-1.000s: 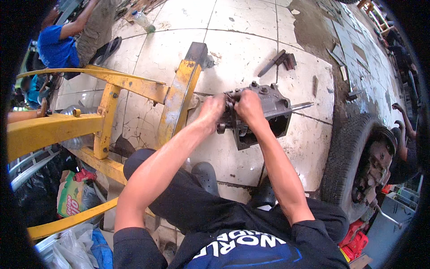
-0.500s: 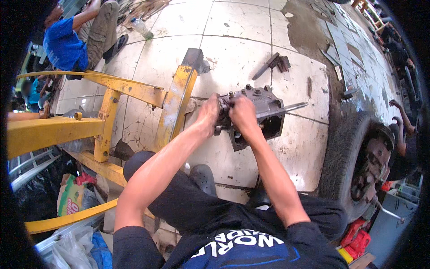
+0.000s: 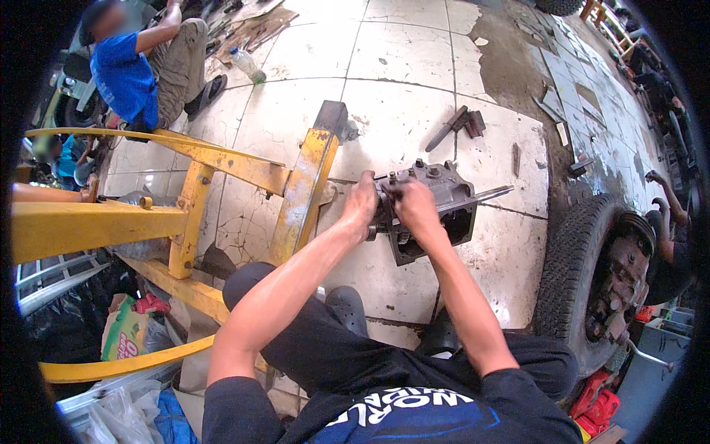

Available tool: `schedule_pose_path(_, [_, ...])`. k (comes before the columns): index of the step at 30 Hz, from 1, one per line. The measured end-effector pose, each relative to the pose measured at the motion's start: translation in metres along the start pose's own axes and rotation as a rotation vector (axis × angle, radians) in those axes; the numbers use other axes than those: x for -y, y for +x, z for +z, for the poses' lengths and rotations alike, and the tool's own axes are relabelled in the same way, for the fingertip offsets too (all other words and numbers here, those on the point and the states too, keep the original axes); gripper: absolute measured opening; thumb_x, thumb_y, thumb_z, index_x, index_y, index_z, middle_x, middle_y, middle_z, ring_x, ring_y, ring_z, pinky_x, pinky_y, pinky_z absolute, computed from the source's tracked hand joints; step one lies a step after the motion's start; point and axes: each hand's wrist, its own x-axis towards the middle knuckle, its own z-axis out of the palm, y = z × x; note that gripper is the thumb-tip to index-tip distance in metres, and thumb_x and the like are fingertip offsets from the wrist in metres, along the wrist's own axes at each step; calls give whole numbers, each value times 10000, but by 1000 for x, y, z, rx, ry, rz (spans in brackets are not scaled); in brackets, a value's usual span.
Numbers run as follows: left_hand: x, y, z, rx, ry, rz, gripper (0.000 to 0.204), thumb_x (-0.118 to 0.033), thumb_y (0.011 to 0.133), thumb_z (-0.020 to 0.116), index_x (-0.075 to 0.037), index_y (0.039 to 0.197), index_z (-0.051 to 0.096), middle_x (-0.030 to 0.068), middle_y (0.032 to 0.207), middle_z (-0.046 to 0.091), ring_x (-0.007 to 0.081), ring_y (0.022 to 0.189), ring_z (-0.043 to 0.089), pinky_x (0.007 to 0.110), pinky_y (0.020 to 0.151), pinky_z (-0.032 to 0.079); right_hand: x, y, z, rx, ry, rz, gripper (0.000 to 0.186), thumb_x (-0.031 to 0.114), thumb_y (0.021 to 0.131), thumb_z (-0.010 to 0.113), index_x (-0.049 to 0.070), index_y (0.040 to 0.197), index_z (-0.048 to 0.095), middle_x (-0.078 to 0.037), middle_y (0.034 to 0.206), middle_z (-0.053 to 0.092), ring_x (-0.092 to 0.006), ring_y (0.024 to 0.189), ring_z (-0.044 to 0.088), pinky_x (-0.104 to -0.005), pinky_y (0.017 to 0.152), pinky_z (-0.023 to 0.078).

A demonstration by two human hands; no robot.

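A dark, greasy metal housing (image 3: 444,189), studded with bolts along its top and open on the side nearest me, rests on the tiles. My left hand (image 3: 361,201) is closed on the fitting at its left end. My right hand (image 3: 414,203) is curled at the bolts beside that fitting, fingers together; what they pinch is hidden. A long thin metal piece (image 3: 494,192) juts out at the housing's right side. Beyond it lie dark metal pieces (image 3: 451,127), one long and narrow.
A yellow steel frame (image 3: 100,222) stands at left, a large tyre (image 3: 562,266) at right. A co-worker in blue (image 3: 122,81) squats upper left; other people (image 3: 66,155) are at both edges. A plastic bottle (image 3: 248,65) stands behind; bags (image 3: 118,414) fill the lower left.
The view has shifted, so floor and housing appear lower. My left fingers have straightened somewhat along the housing's end; my right fingers have shifted slightly at the bolts. The blue-shirted co-worker's head has appeared.
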Motion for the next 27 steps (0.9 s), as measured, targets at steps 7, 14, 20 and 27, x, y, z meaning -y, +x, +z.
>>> schedule_pose_path(7, [17,1,-1,-189,208,207,714,-517,961,276,110,1077,597,275,1042,648,361,976,619,455,887,436,19,-16,-11,34,-99,-20,342,24,742,599,110,1036,750,-216,985,652,-393,910,644,-468,838,519])
schedule_pose_path(14, [0,-15,-1,-92,220,155,785,-564,995,272,140,1154,580,237,1076,644,295,1013,579,434,939,412,6,2,-63,510,-277,109,285,96,695,678,24,967,724,-266,922,661,-432,899,645,-483,834,524])
schedule_pose_path(20, [-15,4,-25,87,580,156,732,-564,973,383,2,1436,403,248,1408,482,339,1261,508,424,1050,389,-18,-12,-99,132,91,154,229,136,836,664,28,1030,718,-203,1020,700,-335,978,668,-380,885,498])
schedule_pose_path(27, [-35,-3,-13,-102,1074,277,640,-518,970,406,38,1227,593,306,1195,604,437,1174,550,453,1012,421,-12,-29,-65,-34,77,179,272,139,863,643,69,1122,686,-229,1102,640,-408,1022,619,-421,884,497])
